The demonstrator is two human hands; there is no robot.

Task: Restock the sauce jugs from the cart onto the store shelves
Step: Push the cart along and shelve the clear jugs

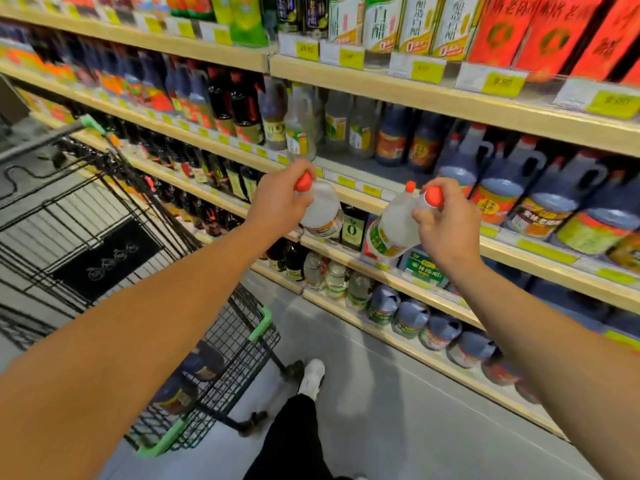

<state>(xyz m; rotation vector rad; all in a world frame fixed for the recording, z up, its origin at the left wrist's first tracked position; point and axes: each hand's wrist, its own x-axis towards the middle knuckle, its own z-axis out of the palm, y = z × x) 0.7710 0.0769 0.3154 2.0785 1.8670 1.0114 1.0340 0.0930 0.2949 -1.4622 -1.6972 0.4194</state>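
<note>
My left hand (277, 199) grips the neck of a clear sauce jug (322, 211) with a red cap, held in the air in front of the shelves. My right hand (443, 226) grips another clear, red-capped jug (393, 226) by its top; a second red cap shows beside it, so it may hold two. Both jugs hang tilted near the middle shelf (346, 194), where similar clear jugs (301, 126) stand. The black wire cart (221, 341) with green trim is at my lower left, with dark jugs (204, 365) left in its basket.
Shelves run diagonally from upper left to lower right, packed with dark sauce bottles, blue-grey handled jugs (502, 192) and red boxes (554, 32) on top. Yellow price tags line the shelf edges. My leg and white shoe (311, 375) stand on the grey floor beside the cart.
</note>
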